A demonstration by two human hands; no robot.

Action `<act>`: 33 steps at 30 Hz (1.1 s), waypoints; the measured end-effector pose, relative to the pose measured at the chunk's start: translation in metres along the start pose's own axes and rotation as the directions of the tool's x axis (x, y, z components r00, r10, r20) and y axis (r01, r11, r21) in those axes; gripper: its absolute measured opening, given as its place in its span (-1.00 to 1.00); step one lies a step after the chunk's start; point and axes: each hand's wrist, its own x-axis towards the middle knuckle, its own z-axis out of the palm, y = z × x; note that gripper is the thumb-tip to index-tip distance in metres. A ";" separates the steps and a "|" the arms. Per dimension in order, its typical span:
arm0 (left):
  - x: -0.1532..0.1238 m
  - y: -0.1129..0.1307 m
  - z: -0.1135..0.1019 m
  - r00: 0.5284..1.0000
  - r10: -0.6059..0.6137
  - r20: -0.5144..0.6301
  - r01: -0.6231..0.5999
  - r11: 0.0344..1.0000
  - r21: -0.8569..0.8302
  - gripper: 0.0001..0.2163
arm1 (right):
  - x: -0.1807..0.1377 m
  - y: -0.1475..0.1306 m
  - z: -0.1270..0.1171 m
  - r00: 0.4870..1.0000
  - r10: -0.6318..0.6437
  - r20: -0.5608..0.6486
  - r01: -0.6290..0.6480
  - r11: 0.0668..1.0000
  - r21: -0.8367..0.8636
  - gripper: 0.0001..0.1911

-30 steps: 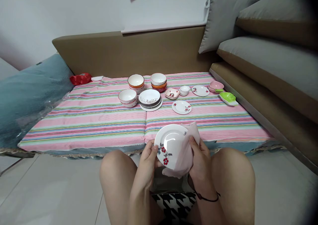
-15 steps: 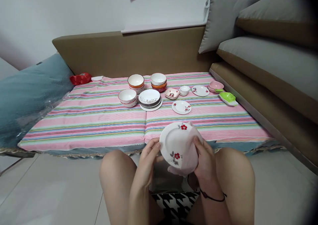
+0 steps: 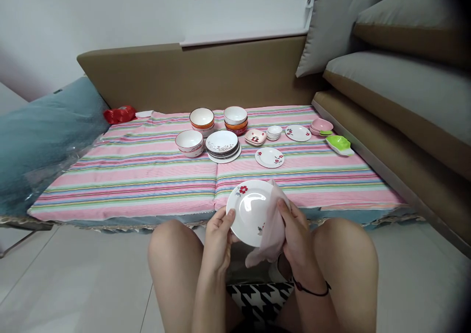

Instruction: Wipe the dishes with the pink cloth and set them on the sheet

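Note:
A white plate (image 3: 248,217) with red flowers is held tilted above my lap, its face toward me. My left hand (image 3: 220,235) grips its left rim, thumb on the front. Around the right rim, my right hand (image 3: 295,230) is closed over a pale pink cloth (image 3: 274,227) that covers that side of the plate and hangs below it. Beyond, two similar flowered plates, a near one (image 3: 270,157) and a farther one (image 3: 298,133), lie on the striped cover (image 3: 147,186).
Behind are a plate stack (image 3: 222,144), bowl stacks (image 3: 201,118) (image 3: 235,117), a white bowl (image 3: 189,141), square dishes (image 3: 255,137), small saucers (image 3: 274,133), pink bowls (image 3: 321,126) and a green dish (image 3: 339,144). Cushions (image 3: 397,83) rise at the right; a red bundle (image 3: 119,115) lies at the left.
The plate has shifted a little left and turned, so its flowers sit in different places. My right hand and the cloth have moved left with it, the cloth hanging lower.

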 end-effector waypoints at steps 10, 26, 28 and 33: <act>-0.003 -0.005 0.026 0.999 0.032 0.001 -0.030 0.946 -0.323 -0.49 | -0.003 0.014 0.009 0.991 -0.012 -0.132 0.031 0.990 0.139 -0.55; -0.009 0.010 0.015 0.975 -0.073 0.211 0.028 0.978 0.207 -0.79 | 0.007 0.000 -0.016 0.968 -0.077 -0.238 0.078 0.997 -0.006 -0.50; -0.007 0.008 0.012 0.980 -0.059 0.191 0.017 0.977 0.215 -0.78 | 0.005 -0.002 -0.015 0.968 -0.074 -0.241 0.073 0.997 -0.013 -0.50; -0.002 0.000 0.008 0.997 -0.046 0.055 0.041 0.995 0.089 -0.69 | -0.004 -0.005 -0.005 0.986 -0.052 -0.155 0.048 0.998 -0.031 -0.58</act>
